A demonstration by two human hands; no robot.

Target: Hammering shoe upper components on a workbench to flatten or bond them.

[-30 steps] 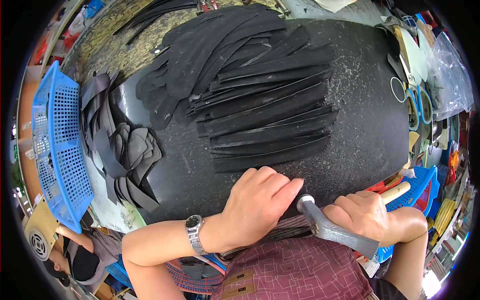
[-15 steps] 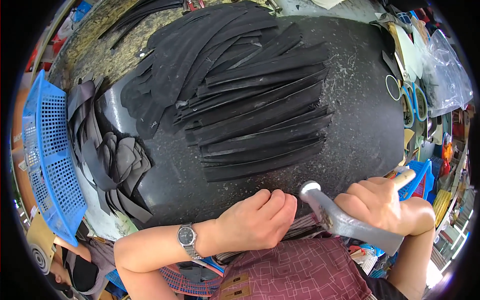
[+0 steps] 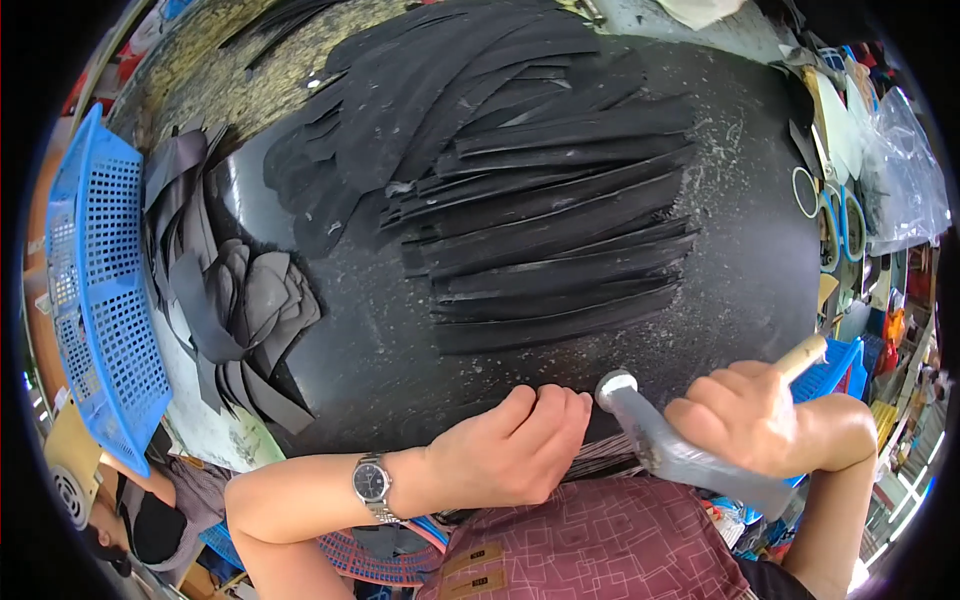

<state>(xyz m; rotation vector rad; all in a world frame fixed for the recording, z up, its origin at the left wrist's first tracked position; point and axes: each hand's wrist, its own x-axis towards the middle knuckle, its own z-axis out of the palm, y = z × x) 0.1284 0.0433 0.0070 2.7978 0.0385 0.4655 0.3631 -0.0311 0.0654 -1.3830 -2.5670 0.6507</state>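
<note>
My right hand [image 3: 738, 418] is wrapped round the wooden handle of a hammer [image 3: 655, 428]. Its grey metal head, with a round worn face, hangs low over the table's near edge. Just left of that face, my left hand [image 3: 512, 445] is closed with the fingertips pressed together, and whatever they hold is hidden. Beyond both hands, long black strips [image 3: 560, 245] lie in overlapping rows on the dark work surface [image 3: 370, 340]. Farther back a larger heap of black strips [image 3: 440, 90] fans out.
At the left, a blue perforated basket [image 3: 120, 300] stands beside a pile of curled dark strips [image 3: 240, 300]. Blue-handled scissors [image 3: 850, 222] and a clear plastic bag [image 3: 900, 160] are at the far right. Another person [image 3: 150, 520] shows at the lower left.
The table and strips have shifted slightly right in the picture as the view turned. The hammer stays near my left fingertips with only a small change of angle. Both grips look the same.
</note>
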